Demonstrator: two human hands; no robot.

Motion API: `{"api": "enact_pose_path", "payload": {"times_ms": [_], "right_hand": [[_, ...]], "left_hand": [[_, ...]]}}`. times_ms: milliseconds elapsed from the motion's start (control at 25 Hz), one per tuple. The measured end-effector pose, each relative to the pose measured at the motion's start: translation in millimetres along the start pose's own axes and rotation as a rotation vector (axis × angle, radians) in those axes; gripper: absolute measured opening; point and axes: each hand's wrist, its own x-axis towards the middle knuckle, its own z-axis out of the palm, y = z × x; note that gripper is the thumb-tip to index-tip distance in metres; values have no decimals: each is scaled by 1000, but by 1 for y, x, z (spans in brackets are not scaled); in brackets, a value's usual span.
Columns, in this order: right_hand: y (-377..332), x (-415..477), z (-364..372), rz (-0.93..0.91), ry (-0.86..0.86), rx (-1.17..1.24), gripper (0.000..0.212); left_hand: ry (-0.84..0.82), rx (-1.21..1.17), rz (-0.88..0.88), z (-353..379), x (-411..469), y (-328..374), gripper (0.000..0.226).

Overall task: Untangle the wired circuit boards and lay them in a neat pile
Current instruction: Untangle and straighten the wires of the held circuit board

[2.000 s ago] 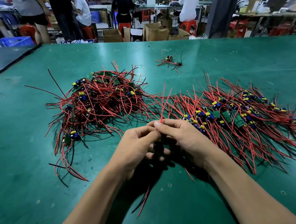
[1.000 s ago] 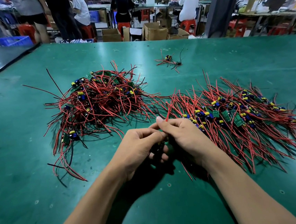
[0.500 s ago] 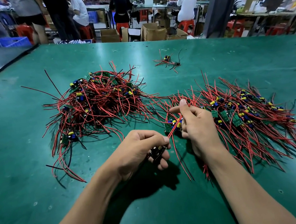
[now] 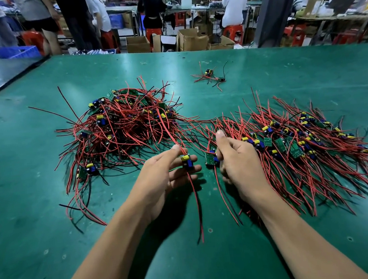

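Green mat point(image 4: 41, 231) covers the whole bench; workshop behind w/ cardboard boxes point(image 4: 191, 40), red stools point(image 4: 234, 30), blue crate point(image 4: 13, 52) and people standing or seated at other benches.

Left hand point(image 4: 159, 177) is palm-in, thumb and forefinger pinched on a small board point(image 4: 186, 160) w/ yellow and blue parts; other fingers loosely curled under it. Its red wire runs up-left into the tangled heap point(image 4: 121, 127), which lies beyond and left of that hand; more leads hang toward the wrist.

Right hand point(image 4: 237, 163) is closed in a loose fist, thumb up, gripping wires of a green board point(image 4: 209, 159) at its inner side; two leads trail back along the forearm. Sorted pile point(image 4: 302, 146) fans out just right of it, touching the knuckles. Stray board point(image 4: 209, 76) sits well beyond both hands.
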Motion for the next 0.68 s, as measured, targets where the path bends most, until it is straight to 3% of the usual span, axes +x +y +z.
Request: {"api": "enact_pose_path", "payload": {"times_ms": [120,160,240,280,360,480,560,680], "right_hand": [[-5,-6,3,-41,5,-81,63],[-5,-7,4,-70,-3,-82,56],[-8,-9,6,-143,-26,-113,16],[-10,-10,7,-163,-49,-152,10],[-10,-13,10,-203,-94,-264,33],[-9,-16,15,-263,-74,-365,34],[-7,-14,13,-271,15,-386,31],[-5,-7,4,-264,180,-468,31]], "left_hand": [[-24,-21,-69,5,-3,-1,40],[-37,-11,-89,7,-4,-2,44],[-87,-14,-116,12,-6,-3,54],[-125,-41,-124,13,-6,-3,57],[-207,-92,-133,12,-5,-2,62],[-267,-136,-140,9,-2,-4,63],[-207,-55,-101,9,0,-8,52],[33,283,144,4,3,-14,18]]}}
